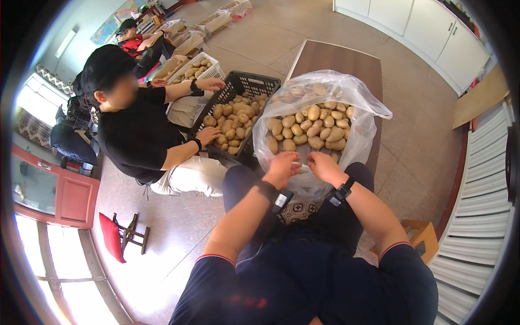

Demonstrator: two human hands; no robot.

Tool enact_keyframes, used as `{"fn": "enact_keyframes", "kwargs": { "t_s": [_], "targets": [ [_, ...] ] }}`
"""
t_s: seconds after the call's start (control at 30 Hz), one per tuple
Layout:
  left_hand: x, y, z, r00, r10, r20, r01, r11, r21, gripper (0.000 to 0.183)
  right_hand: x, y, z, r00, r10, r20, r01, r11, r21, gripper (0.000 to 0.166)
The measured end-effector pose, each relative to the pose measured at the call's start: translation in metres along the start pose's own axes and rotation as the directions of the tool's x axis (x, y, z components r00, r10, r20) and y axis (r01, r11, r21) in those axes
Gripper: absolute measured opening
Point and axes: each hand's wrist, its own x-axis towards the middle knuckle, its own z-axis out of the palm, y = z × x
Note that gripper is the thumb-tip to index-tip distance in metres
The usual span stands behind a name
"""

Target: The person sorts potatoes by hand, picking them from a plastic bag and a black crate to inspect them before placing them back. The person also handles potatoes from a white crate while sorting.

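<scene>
In front of me lies a wide-mouthed clear plastic bag (367, 134) on a brown board-like surface, holding several potatoes (313, 128) in its far part. My left hand (282, 168) is over the bag's near rim, fingers apart, with nothing visible in it. Close by on the right, my right hand (327, 168) hovers over the same near side, its fingers curled inward and pointing left. Whether those fingers pinch the plastic film cannot be made out. Both hands are just short of the nearest potatoes. Part of the bag hangs down between my knees.
On my left, a seated co-worker (134, 130) has both hands at a black plastic crate (255, 81) of potatoes. Beyond stand a white crate (218, 70) of potatoes and another seated person (136, 42). A red-seated folding stool (111, 237) lies left; a white radiator (473, 227) runs along the right.
</scene>
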Motion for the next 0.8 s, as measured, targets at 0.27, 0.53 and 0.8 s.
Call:
{"fn": "enact_keyframes", "kwargs": {
  "t_s": [0.27, 0.53, 0.8],
  "targets": [
    [0.013, -0.044, -0.032, 0.990, 0.111, -0.091, -0.107, 0.993, 0.042, 0.023, -0.012, 0.009, 0.031, 0.982, 0.045, 0.186, -0.043, 0.999, -0.013, 0.028],
    [-0.009, -0.031, 0.016, 0.925, 0.240, -0.295, -0.138, 0.935, 0.327, 0.031, -0.025, 0.026, 0.022, 0.985, -0.023, -0.170, 0.038, 0.996, 0.082, 0.028],
    [-0.015, -0.039, 0.057, 0.929, 0.331, -0.163, -0.265, 0.906, 0.329, 0.031, -0.029, 0.034, 0.017, 0.960, 0.133, -0.246, -0.123, 0.991, 0.054, 0.031]
  ]
}}
